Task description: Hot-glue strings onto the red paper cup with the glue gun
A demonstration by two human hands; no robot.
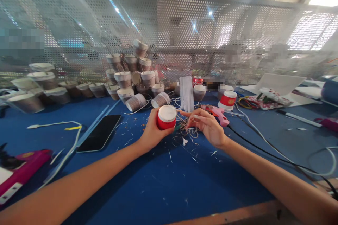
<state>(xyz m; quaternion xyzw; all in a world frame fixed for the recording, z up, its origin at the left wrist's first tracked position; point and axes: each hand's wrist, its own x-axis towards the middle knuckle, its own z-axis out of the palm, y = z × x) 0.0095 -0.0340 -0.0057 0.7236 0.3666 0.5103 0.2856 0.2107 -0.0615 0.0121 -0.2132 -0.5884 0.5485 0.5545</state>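
My left hand point(151, 132) is wrapped round a small red paper cup point(166, 117) held upside down, its white base facing up. My right hand point(207, 126) is just right of the cup, fingers pinched on thin pale twine point(188, 126) that runs toward the cup. A loose tangle of the same twine lies on the blue table point(169, 182) under my right hand.
A heap of twine-wrapped cups point(132, 77) stands at the back, more at far left point(42, 84). A black phone point(99, 133), pink glue gun point(218, 113) with black cord, another red cup point(227, 100), white sticks point(186, 93), a soda can point(197, 81) and a pink tool point(21, 172) lie around.
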